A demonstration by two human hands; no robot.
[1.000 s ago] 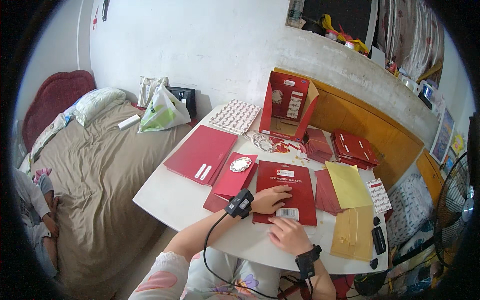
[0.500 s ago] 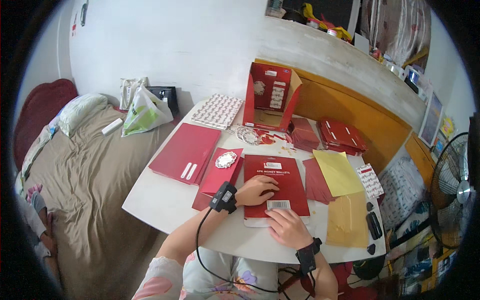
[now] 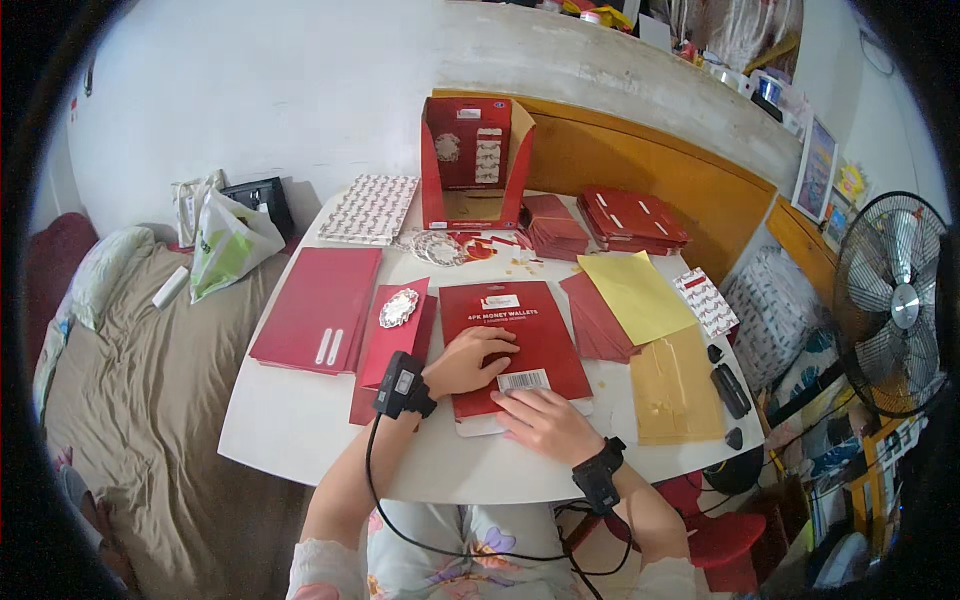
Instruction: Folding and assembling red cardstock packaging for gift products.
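Note:
A flat red cardboard wallet pack (image 3: 520, 300) with a pale lower edge lies in front of me on the white table. My left hand (image 3: 468, 362) rests on its middle left, fingers stretched out across the red face. Lower down, my right hand (image 3: 545, 422) lies flat with its fingers spread over the pack's bottom edge, just below a white barcode patch (image 3: 524, 380). Neither hand grips anything. Left of the pack is a red envelope (image 3: 385, 340) bearing a white ornate paper medallion (image 3: 398, 308).
Larger red sheets (image 3: 310, 300) and a patterned white stack (image 3: 370, 208) occupy the left. An upright red display box (image 3: 470, 215) stands behind, near red stacks (image 3: 635, 220). Rightward lie yellow paper (image 3: 640, 295), a tan sheet (image 3: 680, 390) and a black pen-like object (image 3: 731, 390).
My view has turned rightward, so the table and its things appear farther left. Both hands stay on the red pack in nearly the same places.

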